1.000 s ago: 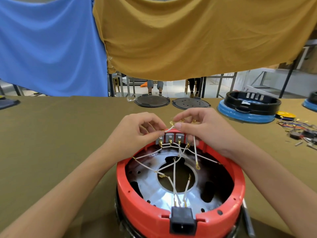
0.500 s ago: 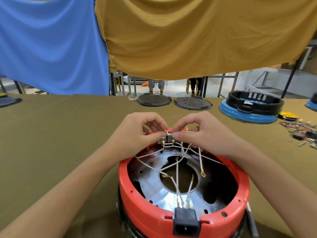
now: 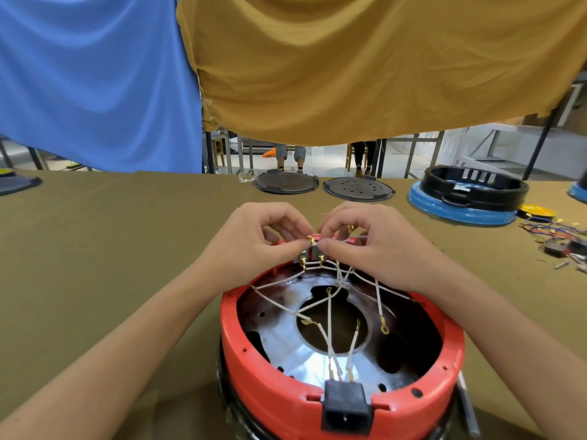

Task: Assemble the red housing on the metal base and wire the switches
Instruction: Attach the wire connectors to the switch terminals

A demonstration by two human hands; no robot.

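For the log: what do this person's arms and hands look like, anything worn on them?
Both forearms are bare right to the frame edge, with no sleeve showing. The left hand and right hand wear no gloves, and no ring, watch, wristband or marking shows on either. The fingernails that show look short and unpainted.

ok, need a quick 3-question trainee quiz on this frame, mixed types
1. True or false: both hands work at the switches on the far rim of the red housing.
2. The black power socket sits on which side of the housing? A) near B) far C) left
3. Fill in: the loose wires inside are ___ in colour.

Key: 1 true, left hand and right hand both pinch there. 2 A. 3 white.
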